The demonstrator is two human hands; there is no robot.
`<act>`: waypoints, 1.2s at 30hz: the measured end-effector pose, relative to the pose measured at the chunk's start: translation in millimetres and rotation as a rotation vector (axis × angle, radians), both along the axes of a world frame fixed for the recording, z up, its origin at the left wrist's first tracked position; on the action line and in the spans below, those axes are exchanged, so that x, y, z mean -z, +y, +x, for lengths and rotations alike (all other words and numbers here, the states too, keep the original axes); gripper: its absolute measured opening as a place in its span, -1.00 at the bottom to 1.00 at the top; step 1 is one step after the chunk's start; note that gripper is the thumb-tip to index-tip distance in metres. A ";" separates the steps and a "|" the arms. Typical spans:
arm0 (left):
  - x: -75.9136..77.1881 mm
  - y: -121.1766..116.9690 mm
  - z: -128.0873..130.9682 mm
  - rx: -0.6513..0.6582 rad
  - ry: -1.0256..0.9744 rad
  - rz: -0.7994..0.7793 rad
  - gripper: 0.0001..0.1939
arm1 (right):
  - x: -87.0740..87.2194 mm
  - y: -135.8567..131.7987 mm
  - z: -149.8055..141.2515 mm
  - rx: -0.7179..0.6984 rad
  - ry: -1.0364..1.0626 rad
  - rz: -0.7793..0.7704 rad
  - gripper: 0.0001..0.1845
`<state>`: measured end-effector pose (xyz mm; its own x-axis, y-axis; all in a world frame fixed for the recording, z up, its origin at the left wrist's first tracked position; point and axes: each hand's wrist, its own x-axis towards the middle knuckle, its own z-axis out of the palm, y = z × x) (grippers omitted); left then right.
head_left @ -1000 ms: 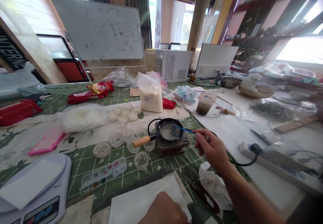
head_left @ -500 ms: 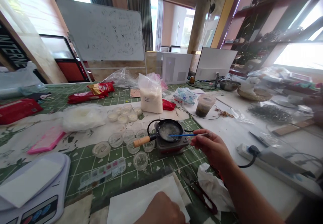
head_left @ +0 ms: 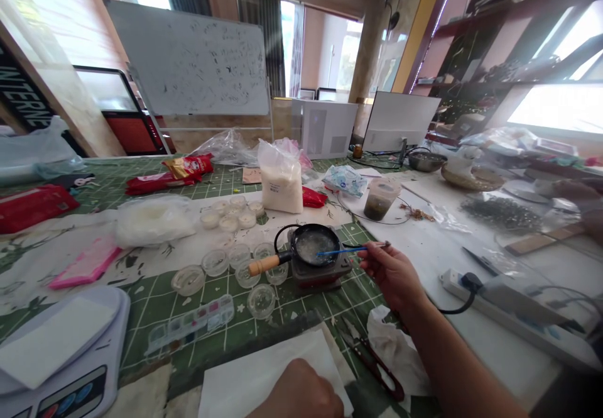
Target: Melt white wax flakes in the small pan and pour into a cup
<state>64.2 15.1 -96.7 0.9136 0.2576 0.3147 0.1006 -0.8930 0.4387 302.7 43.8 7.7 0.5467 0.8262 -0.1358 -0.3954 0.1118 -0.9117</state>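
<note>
My right hand (head_left: 391,273) pinches a thin blue stick (head_left: 346,251) whose tip dips into the pale melted stuff inside a small black pan (head_left: 315,244). The pan has a wooden handle (head_left: 264,263) pointing left and sits on a small dark heater (head_left: 320,273). My left hand (head_left: 301,396) rests at the bottom edge on a white sheet of paper (head_left: 254,377); its fingers are hidden.
Several small clear round cups (head_left: 235,261) lie left of the pan, with a colour tray (head_left: 191,327) and a digital scale (head_left: 56,355) nearer me. A bag of white granules (head_left: 281,179), red scissors (head_left: 377,364), crumpled tissue (head_left: 393,342) and a power strip (head_left: 513,308) surround the heater.
The blue stick swung from angled over the pan's right rim to lying more level, its tip moving within the pan. My left hand stayed on the paper.
</note>
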 end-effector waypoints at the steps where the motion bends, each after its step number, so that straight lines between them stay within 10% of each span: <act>1: -12.9 2.2 -1.1 0.011 -0.009 0.057 -0.53 | -0.4 -0.1 4.4 0.049 -0.008 0.014 -0.57; 4: -73.7 14.7 -18.5 -0.151 -0.177 0.132 -0.57 | -3.1 -1.6 15.9 0.175 -0.018 0.079 -0.54; 7: -136.0 38.1 -49.9 -0.593 -0.229 0.111 -0.63 | -3.8 -2.9 11.2 0.134 -0.022 0.091 -0.56; 10: -164.4 71.0 -73.8 -0.951 -0.197 0.022 -0.69 | -2.7 -3.1 4.8 0.046 -0.061 0.046 -0.58; 16: -149.5 119.3 -70.3 -0.868 0.021 -0.660 -0.45 | -6.2 -3.8 21.7 0.237 -0.122 0.113 -0.56; 19: -142.6 122.4 -59.5 -0.775 -0.022 -0.846 -0.50 | -4.5 -3.2 14.2 0.118 -0.121 0.098 -0.57; 27: -135.2 117.8 -39.0 -0.692 -0.161 -1.025 -0.61 | -1.1 -0.7 17.3 0.225 -0.146 0.096 -0.54; 32: -134.3 116.6 -28.2 -0.723 -0.233 -1.088 -0.64 | -1.6 -2.3 3.2 0.048 -0.165 0.070 -0.57; 36: -133.5 116.3 -25.6 -0.700 -0.233 -1.151 -0.63 | -4.4 -3.2 18.5 0.248 -0.179 0.112 -0.58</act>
<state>38.6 131.4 36.8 0.4410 0.8582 -0.2627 0.1991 0.1918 0.9610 321.2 40.6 12.1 0.7404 0.6690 0.0649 -0.1784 0.2887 -0.9407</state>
